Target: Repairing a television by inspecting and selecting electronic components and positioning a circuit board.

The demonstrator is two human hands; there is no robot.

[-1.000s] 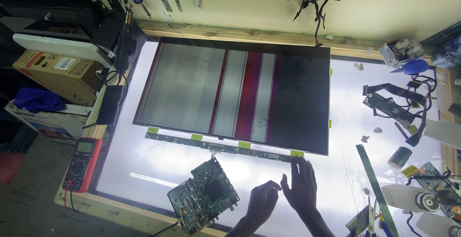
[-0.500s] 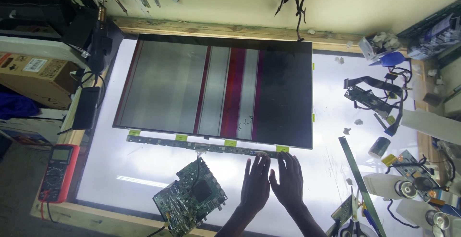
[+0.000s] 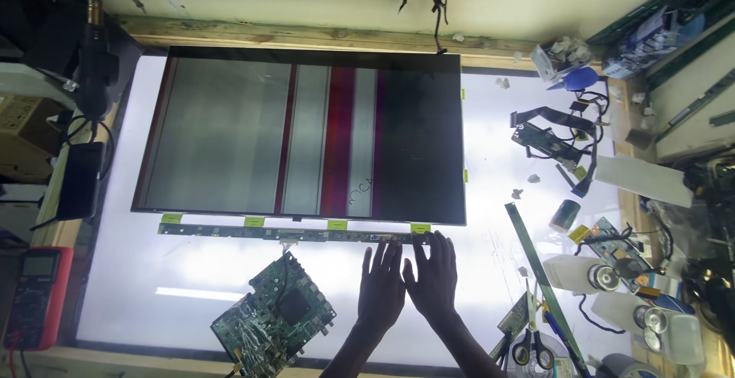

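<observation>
**Two flat hands at the lower edge of a striped display panel**

A large bare display panel (image 3: 302, 137) lies flat on a backlit white desk (image 3: 130, 271), taking up most of its upper half. Its face shows vertical bands: dull grey across the left part, a lighter grey strip, a deep red stripe near the middle, another pale strip, then a wide dark, nearly black area on the right. A thin dark frame runs round it. Along its lower edge hangs a long, narrow green driver strip (image 3: 291, 233), joined to the panel by small yellow-green tabs.

Both hands rest side by side on the desk just below the right end of that strip. The left hand (image 3: 382, 286) lies palm down, fingers (image 3: 380, 254) straight and spread a little, their tips reaching the strip. The right hand (image 3: 434, 278) lies the same way just beside it, fingers extended and slightly apart, tips at the strip near the last tab. Neither hand holds anything.

To the left of the hands sits a green circuit board (image 3: 274, 315), tilted, with a cable leading up to the strip. A red multimeter (image 3: 34, 297) lies at the desk's left edge, and scissors (image 3: 532, 343) lie to the right.
</observation>
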